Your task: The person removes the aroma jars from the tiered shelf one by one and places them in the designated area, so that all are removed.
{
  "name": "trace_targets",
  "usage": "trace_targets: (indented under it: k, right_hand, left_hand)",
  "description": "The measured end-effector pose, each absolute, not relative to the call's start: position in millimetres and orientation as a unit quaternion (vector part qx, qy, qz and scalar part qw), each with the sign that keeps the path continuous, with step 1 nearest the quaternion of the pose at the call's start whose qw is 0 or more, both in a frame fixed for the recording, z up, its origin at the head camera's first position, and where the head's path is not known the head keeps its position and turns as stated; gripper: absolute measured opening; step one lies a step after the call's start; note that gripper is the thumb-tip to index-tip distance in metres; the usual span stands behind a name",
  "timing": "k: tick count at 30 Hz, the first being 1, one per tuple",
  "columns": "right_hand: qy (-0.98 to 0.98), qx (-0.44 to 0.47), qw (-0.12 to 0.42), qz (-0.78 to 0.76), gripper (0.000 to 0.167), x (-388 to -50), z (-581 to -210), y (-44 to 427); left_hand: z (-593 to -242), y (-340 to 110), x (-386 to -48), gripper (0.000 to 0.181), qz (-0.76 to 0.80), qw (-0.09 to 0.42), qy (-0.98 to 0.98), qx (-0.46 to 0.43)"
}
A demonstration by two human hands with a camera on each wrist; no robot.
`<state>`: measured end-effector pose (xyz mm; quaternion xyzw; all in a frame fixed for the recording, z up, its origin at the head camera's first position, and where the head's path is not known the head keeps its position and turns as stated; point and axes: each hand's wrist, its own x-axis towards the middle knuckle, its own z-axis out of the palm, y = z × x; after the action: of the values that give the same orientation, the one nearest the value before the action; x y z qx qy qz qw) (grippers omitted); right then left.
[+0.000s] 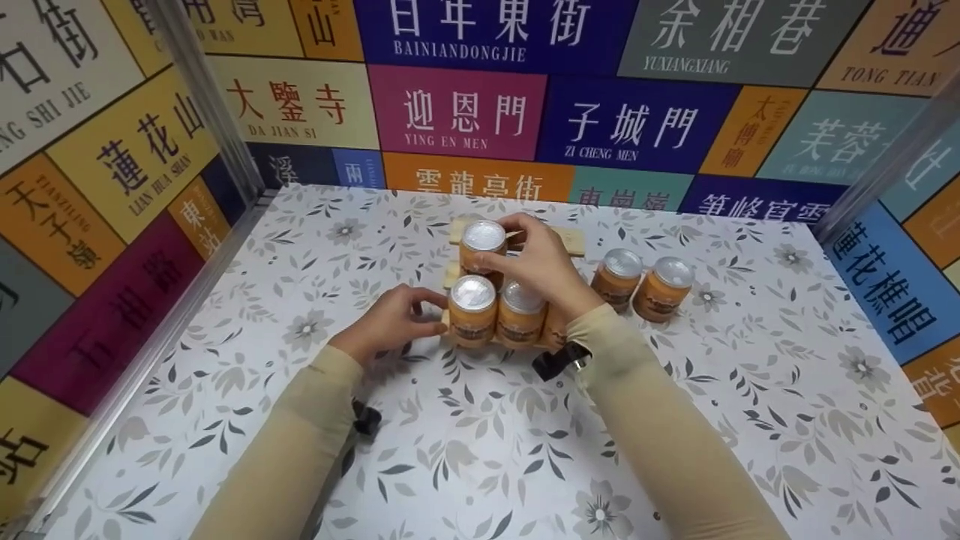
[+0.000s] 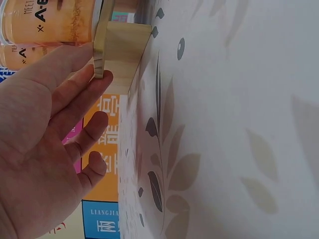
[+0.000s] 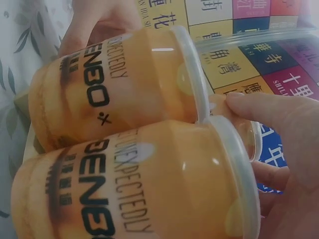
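Note:
In the head view, my right hand grips an orange drink can with a silvery lid at the back left of a low wooden rack. Its thumb lies on the near side, fingers behind. The right wrist view shows the thumb at the lid edge of this can, largely hidden by two nearer cans. My left hand is at the rack's left end. Close up, its thumb and fingertips pinch the end of a slat beside a can. A front-left can and another can stand on the rack.
Two more orange cans, one nearer the rack and one farther right, stand right of it on the flowered tabletop. Colourful panels with Chinese lettering enclose the back and sides. Another can is partly hidden below my right wrist.

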<state>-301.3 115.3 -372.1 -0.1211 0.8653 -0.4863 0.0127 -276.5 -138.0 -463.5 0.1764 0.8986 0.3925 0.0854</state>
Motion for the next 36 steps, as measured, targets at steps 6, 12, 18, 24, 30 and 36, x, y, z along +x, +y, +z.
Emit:
trace_targets:
  k: [6, 12, 18, 24, 30, 36]
  right_hand:
    - [0.843, -0.101, 0.010, -0.528, 0.062, -300.4, -370.8, 115.3]
    - [0.820, -0.083, -0.019, -0.567, 0.061, -295.0, -364.0, 118.4]
    - [0.820, -0.093, -0.054, -0.562, 0.061, -289.2, -356.6, 129.1]
    - [0.807, -0.094, -0.074, -0.579, 0.058, -287.2, -351.2, 145.8]
    - [0.784, -0.094, -0.110, -0.603, 0.057, -287.0, -349.4, 159.2]
    - [0.779, -0.081, -0.134, -0.607, 0.057, -282.2, -353.2, 177.4]
  left_hand:
    - [-462.6, -140.0, -277.1, 0.038, 0.388, 0.091, 0.900, 0.176]
    - [-459.3, -141.4, -278.2, 0.039, 0.383, 0.094, 0.903, 0.173]
    - [-460.3, -139.2, -276.9, 0.039, 0.384, 0.093, 0.903, 0.171]
    - [-463.4, -137.4, -276.8, 0.038, 0.390, 0.088, 0.899, 0.177]
    - [-462.9, -139.1, -277.3, 0.039, 0.391, 0.092, 0.900, 0.171]
    - [-463.2, -137.3, -275.9, 0.040, 0.393, 0.096, 0.898, 0.172]
